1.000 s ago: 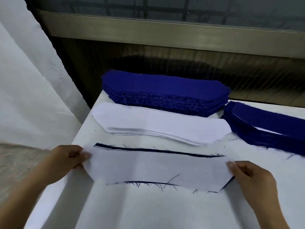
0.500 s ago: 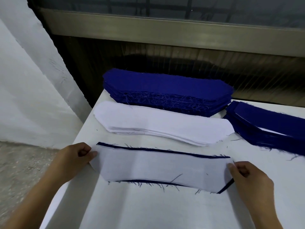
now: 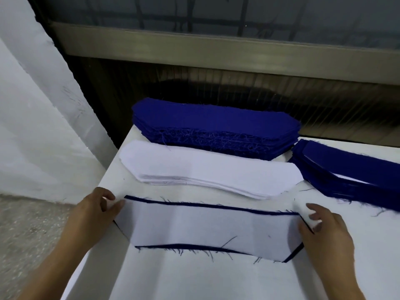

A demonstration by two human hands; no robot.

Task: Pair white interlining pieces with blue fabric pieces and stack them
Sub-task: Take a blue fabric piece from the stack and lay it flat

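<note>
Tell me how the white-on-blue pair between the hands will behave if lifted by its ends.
The white-on-blue pair likely sags mid-span: both layers look thin and lie flat. The layers may slide apart; blue already shows unevenly round the white. Along its edges, loose threads could snag.

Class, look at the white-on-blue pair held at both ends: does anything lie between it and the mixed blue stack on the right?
Nothing solid. Between the paired piece and the right-hand stack there is only bare table with loose blue threads; the right hand sits at that end.
</note>
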